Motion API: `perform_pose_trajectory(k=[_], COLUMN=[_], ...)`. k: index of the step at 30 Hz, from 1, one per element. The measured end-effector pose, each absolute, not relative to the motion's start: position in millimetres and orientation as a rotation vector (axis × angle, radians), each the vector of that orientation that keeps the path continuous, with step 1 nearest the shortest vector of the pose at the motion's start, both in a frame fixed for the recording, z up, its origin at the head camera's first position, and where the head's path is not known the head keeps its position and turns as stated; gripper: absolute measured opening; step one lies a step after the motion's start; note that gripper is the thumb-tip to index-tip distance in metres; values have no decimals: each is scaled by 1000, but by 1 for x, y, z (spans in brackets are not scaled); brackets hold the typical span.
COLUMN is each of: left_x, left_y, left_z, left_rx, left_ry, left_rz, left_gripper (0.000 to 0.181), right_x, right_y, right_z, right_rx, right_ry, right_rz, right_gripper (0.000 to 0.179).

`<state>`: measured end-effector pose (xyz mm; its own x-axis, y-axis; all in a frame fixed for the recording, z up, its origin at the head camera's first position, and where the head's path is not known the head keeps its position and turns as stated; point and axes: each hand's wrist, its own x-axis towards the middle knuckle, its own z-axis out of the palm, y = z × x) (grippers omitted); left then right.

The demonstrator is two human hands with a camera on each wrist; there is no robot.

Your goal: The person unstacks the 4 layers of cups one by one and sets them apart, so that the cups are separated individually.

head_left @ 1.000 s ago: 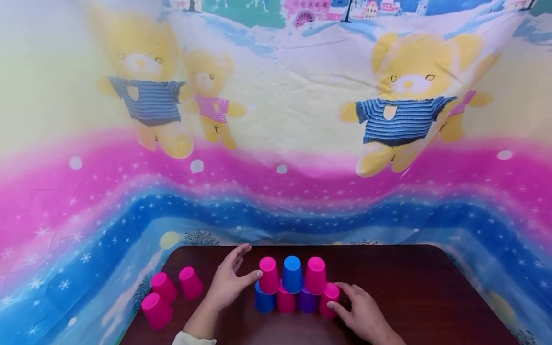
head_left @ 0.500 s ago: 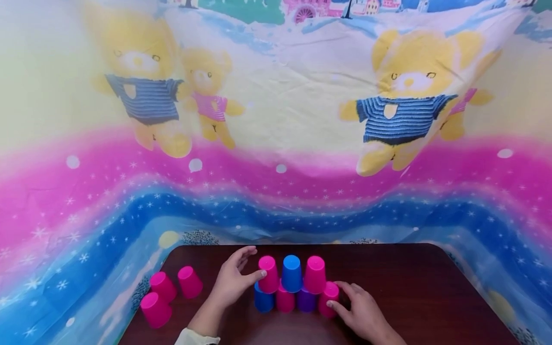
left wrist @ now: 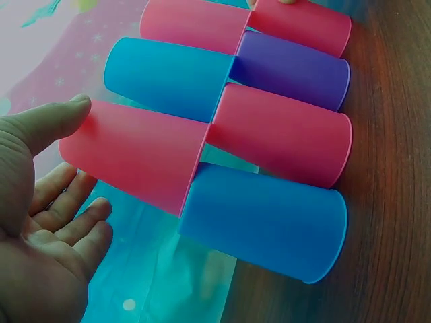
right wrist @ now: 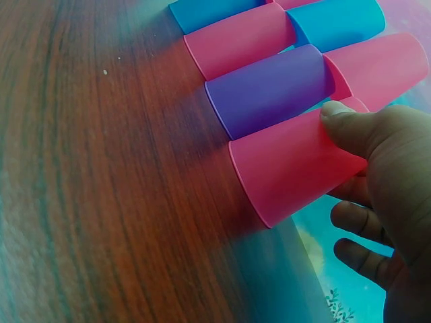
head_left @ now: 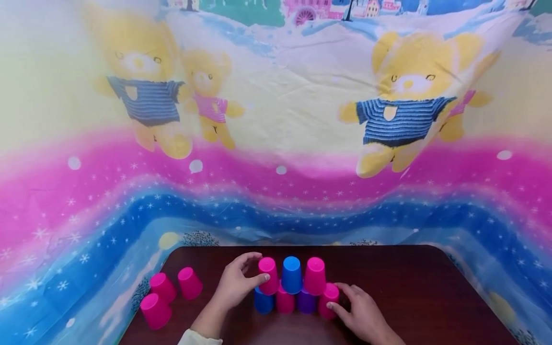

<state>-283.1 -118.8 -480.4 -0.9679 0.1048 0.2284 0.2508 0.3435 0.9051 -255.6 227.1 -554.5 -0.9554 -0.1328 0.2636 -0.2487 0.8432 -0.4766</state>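
Currently pinching, with the left hand [head_left: 237,282], the upper-left pink cup [head_left: 273,281] of a two-tier wall of upturned cups, with thumb on its near face and fingers bent behind, their tips partly hidden. Likewise gripping the lower-right pink cup [right wrist: 289,161] with the right hand [head_left: 364,309], between a thumb in front and a forefinger behind. All over the cups, smooth solid colour. In the bottom row, left to right, a lower blue cup [head_left: 264,304], a lower pink cup [head_left: 285,303], a purple cup [head_left: 307,304] and that gripped end cup; on top, bridging the gaps, the pinched one, an upper blue cup [head_left: 292,276] and an upper-right pink cup [head_left: 316,277]. Off to the left, three loose pink cups [head_left: 155,311], also mouth-down. Underneath, a dark reddish-brown wooden table [head_left: 414,297] with rounded far corners, streaky grain and, in the right wrist view, a few pale specks. Beyond the far edge, a creased printed cloth [head_left: 276,120] with yellow teddy bears [head_left: 153,103] in blue-striped and pink-striped shirts, some with a pale chest patch; lower down, wavy magenta and blue bands dotted with white snowflakes; along the top, snowy slopes and a pink building [head_left: 308,10] with a wheel. At the left wrist, a pale sleeve cuff [head_left: 199,338].
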Motion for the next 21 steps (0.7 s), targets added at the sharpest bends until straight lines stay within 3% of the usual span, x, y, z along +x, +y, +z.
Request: perform_pose_trajectory(k=[21], left_x=[-282], left_y=[-120], left_z=[-482], left_rx=[-300], left_ry=[-2419], left_rz=[-1694], left_gripper=[48], right_x=[-256], right_y=[228], right_z=[-555], right_rx=[297], right_ry=[-2816], right_rz=[767], right_gripper=[57])
